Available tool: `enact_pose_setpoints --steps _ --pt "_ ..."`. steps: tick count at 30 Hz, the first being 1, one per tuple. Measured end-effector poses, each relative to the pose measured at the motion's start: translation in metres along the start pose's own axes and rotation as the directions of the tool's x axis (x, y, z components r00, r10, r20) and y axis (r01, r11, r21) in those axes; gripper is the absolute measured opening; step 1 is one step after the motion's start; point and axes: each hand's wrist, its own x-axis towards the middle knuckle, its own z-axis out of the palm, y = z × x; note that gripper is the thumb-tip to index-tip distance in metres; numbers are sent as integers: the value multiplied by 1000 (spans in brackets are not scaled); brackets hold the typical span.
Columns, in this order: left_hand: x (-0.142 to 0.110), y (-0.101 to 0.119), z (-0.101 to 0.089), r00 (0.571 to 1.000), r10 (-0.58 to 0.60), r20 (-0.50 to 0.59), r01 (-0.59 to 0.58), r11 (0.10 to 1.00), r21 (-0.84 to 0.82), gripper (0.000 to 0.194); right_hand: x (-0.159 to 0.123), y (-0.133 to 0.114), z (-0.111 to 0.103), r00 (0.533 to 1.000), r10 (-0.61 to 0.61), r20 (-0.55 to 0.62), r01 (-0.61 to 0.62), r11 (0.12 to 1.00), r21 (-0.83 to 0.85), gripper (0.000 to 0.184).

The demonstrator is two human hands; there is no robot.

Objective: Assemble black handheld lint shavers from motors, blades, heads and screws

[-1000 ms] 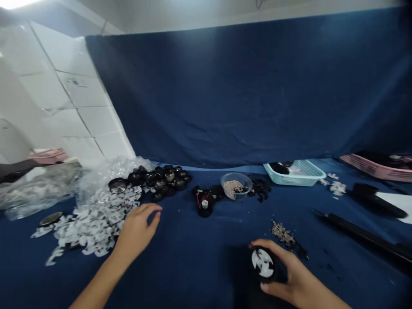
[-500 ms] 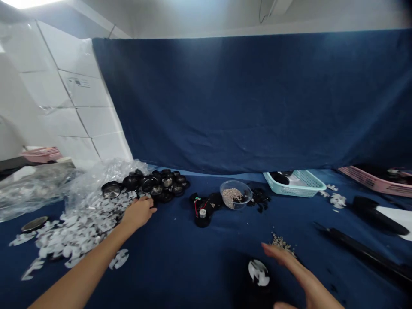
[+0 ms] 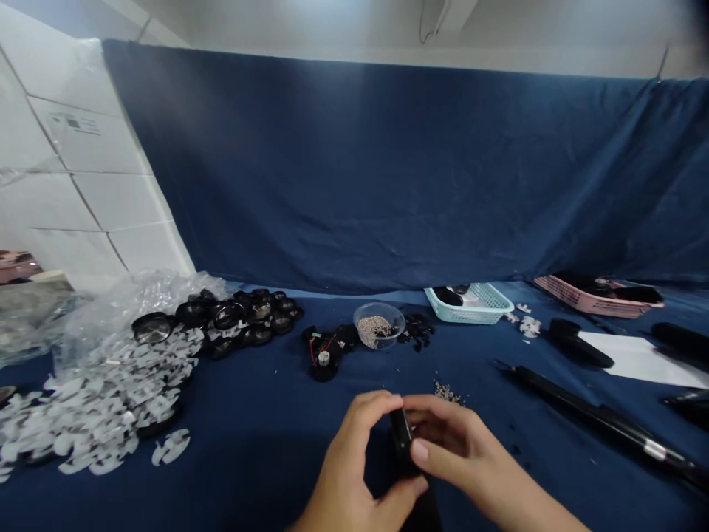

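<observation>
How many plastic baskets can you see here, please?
3: a teal basket at the back, a pink basket to its right, and another pink basket cut off at the left edge.

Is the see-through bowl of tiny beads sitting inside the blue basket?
No, the clear bowl sits on the dark blue cloth, apart from and left of the pale blue basket.

One left hand (image 3: pixel 354 465) and one right hand (image 3: pixel 459 451) hold one small black piece (image 3: pixel 399 436). I count one clear bowl (image 3: pixel 378 326), one pale-blue basket (image 3: pixel 468 304), one long black rod (image 3: pixel 598 421), and one white sheet (image 3: pixel 636 358); the black discs (image 3: pixel 258 312) are too many to count.
</observation>
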Motion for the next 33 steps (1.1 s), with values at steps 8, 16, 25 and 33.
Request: enact_pose_setpoints --steps 8,16,25,33 --pt "7 -30 19 953 -302 37 304 948 -96 56 18 21 -30 993 -66 -93 31 940 -338 21" --pt "25 -16 25 992 -122 -38 121 992 -22 58 27 6 -3 982 -116 -152 69 956 -284 44" --pt "20 -37 19 869 -404 287 406 912 55 122 17 -20 -40 985 -93 143 169 625 -762 43" --pt "16 -42 36 847 -444 293 496 858 -134 54 30 -19 -28 915 56 399 325 482 -814 41"
